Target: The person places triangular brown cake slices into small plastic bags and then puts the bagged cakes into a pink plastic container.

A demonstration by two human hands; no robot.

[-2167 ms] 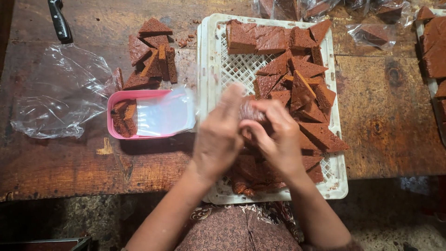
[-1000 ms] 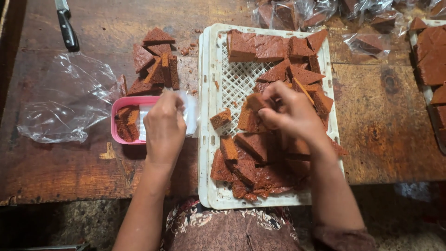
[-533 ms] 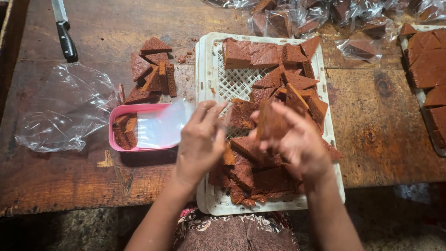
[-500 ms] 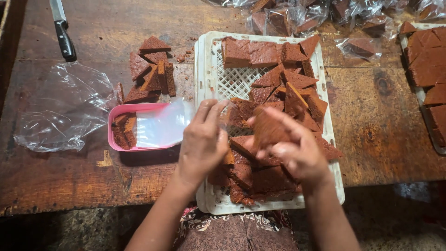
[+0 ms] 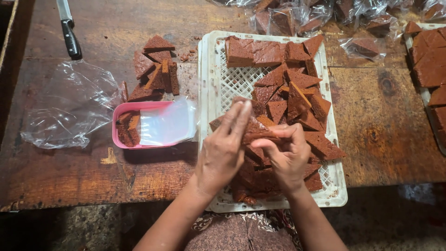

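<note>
Two hands meet over the near half of the white perforated tray [image 5: 211,83]: the left hand [image 5: 223,153], fingers flat, and the right hand [image 5: 288,155], fingers curled, both clasp one brown cake slice [image 5: 254,131]. Left of them sits a pink tub [image 5: 121,111] holding clear bags [image 5: 167,123].

Bare wooden table [image 5: 385,135] right of the white crate [image 5: 211,93] – left side crowded – pink tub [image 5: 139,125], plastic bag [image 5: 69,107].

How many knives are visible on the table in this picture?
1. The knife lies at the table's far left corner, beyond the loose plastic bag. Others may be hidden outside the view.
</note>
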